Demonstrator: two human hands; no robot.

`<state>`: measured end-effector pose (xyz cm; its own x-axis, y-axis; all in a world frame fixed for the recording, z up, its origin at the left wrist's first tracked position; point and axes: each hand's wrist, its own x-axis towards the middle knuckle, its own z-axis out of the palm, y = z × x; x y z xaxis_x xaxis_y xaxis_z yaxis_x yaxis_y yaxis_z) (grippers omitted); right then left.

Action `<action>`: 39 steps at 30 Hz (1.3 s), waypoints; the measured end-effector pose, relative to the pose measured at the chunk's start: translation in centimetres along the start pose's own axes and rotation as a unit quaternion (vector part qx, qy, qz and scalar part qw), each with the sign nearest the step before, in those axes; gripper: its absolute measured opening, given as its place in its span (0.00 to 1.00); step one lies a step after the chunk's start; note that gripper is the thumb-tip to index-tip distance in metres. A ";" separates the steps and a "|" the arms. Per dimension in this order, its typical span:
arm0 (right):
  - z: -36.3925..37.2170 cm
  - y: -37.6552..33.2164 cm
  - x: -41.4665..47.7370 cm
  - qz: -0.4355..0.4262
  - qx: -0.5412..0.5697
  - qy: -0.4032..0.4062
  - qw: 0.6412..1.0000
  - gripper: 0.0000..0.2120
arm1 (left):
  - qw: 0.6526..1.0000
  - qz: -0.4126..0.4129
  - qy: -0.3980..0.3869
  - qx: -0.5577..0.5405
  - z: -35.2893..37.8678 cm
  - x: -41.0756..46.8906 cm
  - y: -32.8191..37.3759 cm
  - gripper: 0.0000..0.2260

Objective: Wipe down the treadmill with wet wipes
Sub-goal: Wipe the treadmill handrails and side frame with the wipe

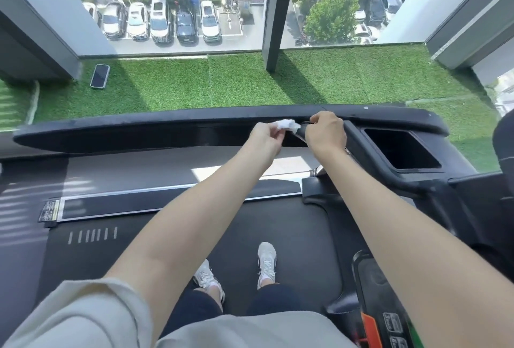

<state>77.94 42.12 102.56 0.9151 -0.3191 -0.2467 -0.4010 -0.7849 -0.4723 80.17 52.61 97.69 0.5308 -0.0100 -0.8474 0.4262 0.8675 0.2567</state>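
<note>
Against the treadmill console, left hand pinches a wipe; right hand curls round a dark part, mostly hidden.

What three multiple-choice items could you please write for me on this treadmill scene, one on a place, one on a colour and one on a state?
1. Where does the phone lie?
A) on the green turf by the window
B) on a chair
C) in a bag

2. What colour is the wipe?
A) blue
B) white
C) yellow

3. What is the left hand doing?
A) hanging idle
B) lying flat with straight fingers
C) pinching the wipe

Answers:
1 A: the phone lies flat on the turf at far left.
2 B: the crumpled wipe shows white against the black treadmill rail.
3 C: its fingertips pinch the wipe at the rail.
</note>
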 end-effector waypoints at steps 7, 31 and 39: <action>0.9 -3.1 -1.7 -0.051 -0.040 0.055 0.996 0.16 | 0.968 0.126 -0.216 -0.002 -6.5 -4.0 10.9 0.06; 19.9 -41.7 -11.2 -0.260 0.014 -0.292 0.920 0.15 | 0.944 0.302 0.044 0.121 -29.7 -9.4 46.6 0.09; 25.8 -48.4 -9.0 -0.143 0.144 -0.404 0.892 0.12 | 0.933 0.270 0.008 0.237 -29.7 -5.8 54.4 0.11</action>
<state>88.00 96.69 105.81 0.6983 0.4513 -0.5556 -0.2565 -0.5668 -0.7829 78.51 114.62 102.76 0.7526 0.3760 -0.5406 0.3774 0.4264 0.8220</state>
